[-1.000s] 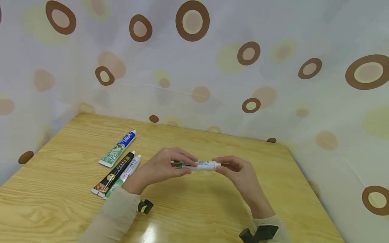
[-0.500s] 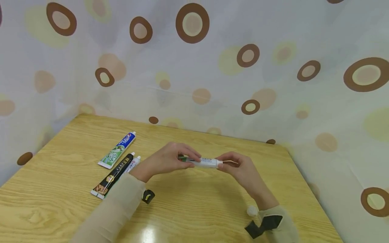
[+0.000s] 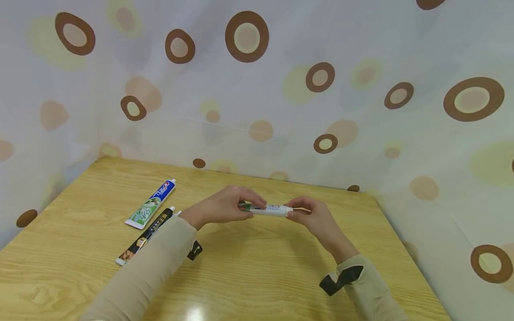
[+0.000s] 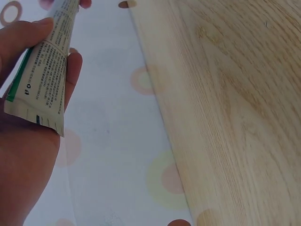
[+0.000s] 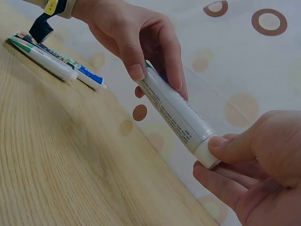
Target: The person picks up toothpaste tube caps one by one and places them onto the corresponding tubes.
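Over the wooden table (image 3: pixel 249 276), before the spotted cloth (image 3: pixel 241 100), the person's two hands meet at a white-and-green tube (image 3: pixel 269 210), held nearly level in the air, apart from the tabletop. The left hand (image 3: pixel 222 206) pinches its body, thumb on one side and fingers on the other, the flat crimped tail (image 4: pixel 35 115) lying back toward the palm; the right hand (image 3: pixel 321 223) has the opposite end between thumb and fingertips. The left grip would probably serve best firm enough to stop the body rolling, yet light enough not to squeeze a soft wall, and both hands in line with the tube should avoid a kink. Three more tubes lie on the table to the person's left: a blue-and-green tube (image 3: pixel 151 204) farther back, a black tube (image 3: pixel 146 236) nearer, and a second white-and-green tube (image 5: pixel 44 60) just beside the black one, mostly hidden by the left sleeve (image 3: pixel 148 263) in the head view. What any tube contains, or how full it is, cannot be seen. Smallest is the white cap (image 5: pixel 206 153), on the held tube's end, pinched by the right thumb and fingers; even pressure there should keep the fingertips from slipping.
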`<state>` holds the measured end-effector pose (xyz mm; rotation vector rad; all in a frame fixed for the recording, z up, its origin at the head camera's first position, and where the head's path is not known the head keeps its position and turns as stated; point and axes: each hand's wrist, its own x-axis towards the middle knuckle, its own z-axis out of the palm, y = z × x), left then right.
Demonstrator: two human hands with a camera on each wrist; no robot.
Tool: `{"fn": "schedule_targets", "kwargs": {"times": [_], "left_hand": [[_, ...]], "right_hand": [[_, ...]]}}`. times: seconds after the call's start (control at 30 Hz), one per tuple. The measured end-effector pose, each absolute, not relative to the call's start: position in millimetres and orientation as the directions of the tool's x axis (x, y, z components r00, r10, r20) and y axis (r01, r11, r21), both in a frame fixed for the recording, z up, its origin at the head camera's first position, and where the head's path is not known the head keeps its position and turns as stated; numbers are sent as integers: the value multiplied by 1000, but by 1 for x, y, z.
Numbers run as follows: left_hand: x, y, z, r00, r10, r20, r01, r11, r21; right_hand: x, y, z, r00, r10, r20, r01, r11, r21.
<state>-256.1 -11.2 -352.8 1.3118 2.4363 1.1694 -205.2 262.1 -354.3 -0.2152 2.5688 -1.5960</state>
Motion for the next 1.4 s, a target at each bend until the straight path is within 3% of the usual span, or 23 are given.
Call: {"fn": "schedule_targets", "kwargs": {"times": [0.37, 0.87, 1.13, 1.4], "left_hand": [[-284, -4, -366, -683, 709, 176, 548, 338, 765], [-312, 19, -387, -743, 652, 154, 553, 467, 690], [-328, 31, -402, -701, 688, 188, 646, 502, 575], [-329, 40, -408, -737, 657, 162, 630, 578, 519]], "right_hand": [[-225, 263, -361, -990, -138, -41, -24, 441, -897], [-264, 262, -384, -997, -68, -31, 0, 416, -910], [-277, 252, -394, -996, 25, -91, 94, 408, -908], [-285, 243, -398, -992, 108, -72, 115, 472, -874]]}}
